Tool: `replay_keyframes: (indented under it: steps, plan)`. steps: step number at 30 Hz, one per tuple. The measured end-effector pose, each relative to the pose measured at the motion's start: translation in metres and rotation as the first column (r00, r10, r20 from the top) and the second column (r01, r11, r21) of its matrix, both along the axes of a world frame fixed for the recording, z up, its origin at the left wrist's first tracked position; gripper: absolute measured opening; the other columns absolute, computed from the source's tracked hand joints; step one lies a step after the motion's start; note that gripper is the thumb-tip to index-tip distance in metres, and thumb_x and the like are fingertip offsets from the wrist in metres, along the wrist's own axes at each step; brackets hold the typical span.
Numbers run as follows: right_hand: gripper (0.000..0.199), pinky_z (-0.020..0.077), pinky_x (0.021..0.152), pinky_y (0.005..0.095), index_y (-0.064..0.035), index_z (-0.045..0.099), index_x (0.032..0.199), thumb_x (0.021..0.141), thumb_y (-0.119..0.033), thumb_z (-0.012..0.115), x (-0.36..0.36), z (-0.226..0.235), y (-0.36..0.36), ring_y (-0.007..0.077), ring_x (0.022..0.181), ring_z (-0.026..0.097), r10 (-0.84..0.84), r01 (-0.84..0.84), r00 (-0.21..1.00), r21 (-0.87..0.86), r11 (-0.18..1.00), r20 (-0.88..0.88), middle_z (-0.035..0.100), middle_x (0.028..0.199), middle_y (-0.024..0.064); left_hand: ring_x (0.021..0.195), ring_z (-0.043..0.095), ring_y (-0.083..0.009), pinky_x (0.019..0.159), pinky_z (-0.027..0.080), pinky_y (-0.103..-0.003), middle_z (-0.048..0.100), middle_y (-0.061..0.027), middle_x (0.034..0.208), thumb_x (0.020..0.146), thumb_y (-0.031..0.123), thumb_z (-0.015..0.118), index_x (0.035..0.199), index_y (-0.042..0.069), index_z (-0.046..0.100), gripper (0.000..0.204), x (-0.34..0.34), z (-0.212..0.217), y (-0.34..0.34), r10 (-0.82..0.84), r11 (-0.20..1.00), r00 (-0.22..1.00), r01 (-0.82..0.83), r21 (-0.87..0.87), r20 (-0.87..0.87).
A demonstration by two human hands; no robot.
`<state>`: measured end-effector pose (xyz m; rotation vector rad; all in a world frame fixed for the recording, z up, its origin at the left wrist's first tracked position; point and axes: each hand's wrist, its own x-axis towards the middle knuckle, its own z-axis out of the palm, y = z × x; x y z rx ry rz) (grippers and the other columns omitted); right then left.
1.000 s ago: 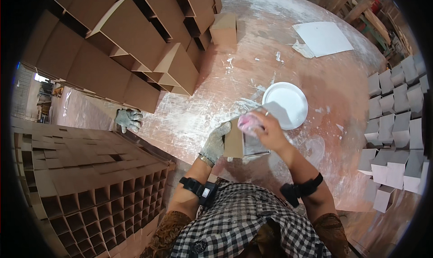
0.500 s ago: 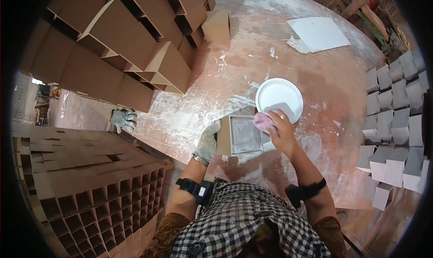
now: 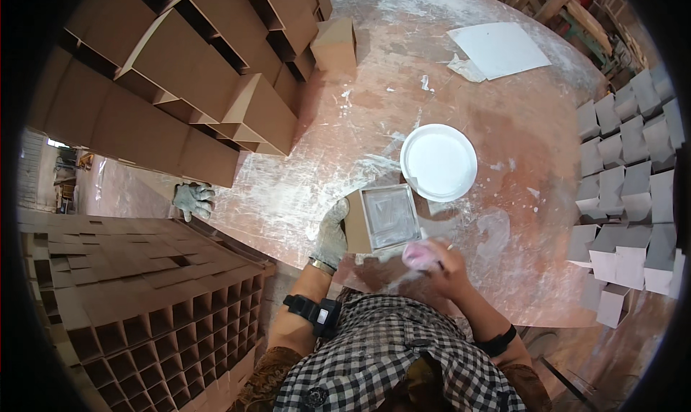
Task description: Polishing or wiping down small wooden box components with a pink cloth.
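My left hand (image 3: 332, 233), in a grey work glove, grips the brown side of a small cardboard box (image 3: 355, 223) and keeps it on the table. The box's square face, framed by a raised pale rim, has a grey inside (image 3: 391, 217) with whitish smears. My bare right hand (image 3: 451, 274) is closed around a soft pink sponge-like pad (image 3: 420, 256), slightly blurred. That pad is just off the box's lower right corner; whether it touches the rim, I cannot tell. Beyond the box, a round white shallow dish (image 3: 439, 162) lies on the table.
Brown cardboard boxes (image 3: 183, 59) are stacked at the far left, above a stack of open-celled boxes (image 3: 165, 307). A spare grey glove (image 3: 193, 200) lies on the left table edge. White-grey boxes (image 3: 626, 189) line the right side. A white sheet (image 3: 500, 50) lies on the reddish table (image 3: 360, 124).
My right hand has moved with the pink pad from the box's upper right edge, by the dish, toward me to its lower right corner. The box has tilted slightly; my left hand keeps its hold.
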<state>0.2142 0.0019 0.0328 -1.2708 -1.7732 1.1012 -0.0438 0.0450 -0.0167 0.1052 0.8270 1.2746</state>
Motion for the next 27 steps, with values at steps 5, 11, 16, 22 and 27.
replay_keyframes:
  steps: [5, 11, 16, 22, 27]
  plan:
    - [0.033, 0.0478, 0.077, 0.0352, 0.0018, 0.057, 0.109, 0.078, -0.001, 0.048, -0.011, -0.019, 0.017, 0.0252, 0.086, 0.062, -0.355, 0.355, 0.935, 0.022, 0.935, -0.026, 0.064, 0.091, 0.0147, 0.1, 0.059, -0.023, 0.087, 0.051, -0.037, 0.06, -0.0116, 0.11, 0.089, 0.025, 0.058, 0.117, 0.0, 0.055, 0.037, 0.022, 0.012, -0.014, 0.11, 0.994, 0.994, -0.11, -0.021, -0.008]
    - [0.038, 0.0465, 0.08, 0.0415, 0.0029, 0.054, 0.112, 0.074, 0.001, 0.052, -0.06, 0.045, -0.006, 0.0397, 0.09, 0.056, -0.261, 0.228, 0.957, 0.226, 0.947, 0.128, 0.055, 0.1, 0.0234, 0.099, 0.06, -0.0255, 0.088, 0.051, -0.037, 0.059, -0.0135, 0.112, 0.091, 0.026, 0.054, 0.118, 0.0, 0.053, 0.038, 0.028, 0.016, -0.01, 0.083, 0.996, 0.991, -0.086, -0.022, -0.105]
    - [0.04, 0.0467, 0.08, 0.0407, 0.0026, 0.055, 0.112, 0.072, 0.002, 0.052, -0.043, 0.017, -0.006, 0.0387, 0.089, 0.058, -0.31, 0.276, 0.948, 0.308, 0.91, 0.067, 0.056, 0.101, 0.0226, 0.105, 0.058, -0.0278, 0.092, 0.049, -0.041, 0.057, -0.0148, 0.116, 0.091, 0.029, 0.055, 0.12, -0.001, 0.052, 0.042, 0.026, 0.021, -0.012, 0.054, 0.998, 0.997, -0.052, 0.025, -0.057]
    - [0.042, 0.0438, 0.082, 0.0451, -0.0004, 0.055, 0.111, 0.069, 0.002, 0.054, -0.021, -0.015, 0.011, 0.0401, 0.093, 0.053, -0.456, 0.442, 0.883, 0.128, 0.888, 0.108, 0.055, 0.102, 0.0218, 0.1, 0.059, -0.0237, 0.086, 0.051, -0.035, 0.059, -0.0129, 0.111, 0.091, 0.027, 0.054, 0.118, -0.001, 0.053, 0.039, 0.031, 0.019, -0.012, 0.082, 0.997, 0.995, -0.082, 0.007, -0.058]
    - [0.039, 0.0455, 0.082, 0.04, 0.0009, 0.056, 0.111, 0.073, 0.003, 0.053, -0.054, 0.034, -0.003, 0.0345, 0.091, 0.058, -0.239, 0.231, 0.971, 0.334, 0.914, -0.019, 0.061, 0.097, 0.0209, 0.104, 0.057, -0.0265, 0.091, 0.049, -0.04, 0.058, -0.0137, 0.114, 0.09, 0.028, 0.058, 0.119, 0.0, 0.053, 0.041, 0.023, 0.003, -0.012, 0.057, 0.998, 0.997, -0.056, 0.019, -0.048]
